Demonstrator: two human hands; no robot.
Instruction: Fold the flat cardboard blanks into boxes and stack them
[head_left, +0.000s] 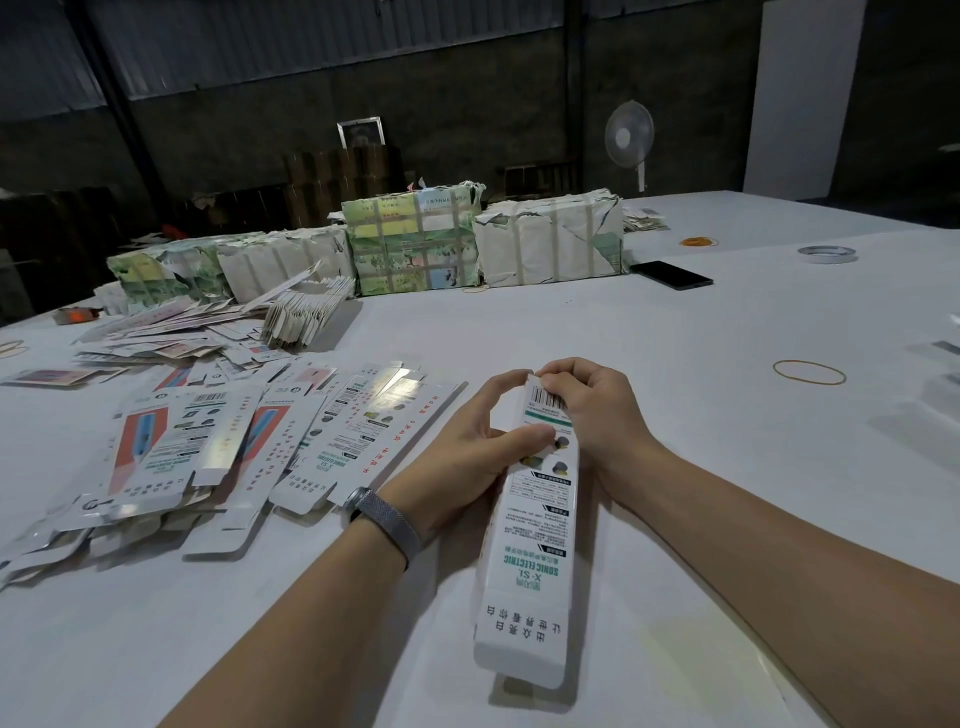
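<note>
Both hands on one long white box (535, 525), held over the near middle of the white table (675, 332), far end up by the fingers, near end toward the camera. Left hand (467, 457) wraps the box's left side, thumb pressed across the printed face; right hand (587, 410) has fingers curled over the far end at the barcode. Bare tabletop right of the arms out to a rubber band (809, 372); the left side is crowded by a loose spread of flat blanks (218, 457), nearest ones just beside the left wrist. Box print reads "SONIC ELECTRIC" and "X-S1", plus Chinese text too small to read. At the back, strapped paper-wrapped bundles (483, 244) in a row, wrappers torn, contents not clear. A phone (670, 274) and tape roll (827, 254) lie far right.
</note>
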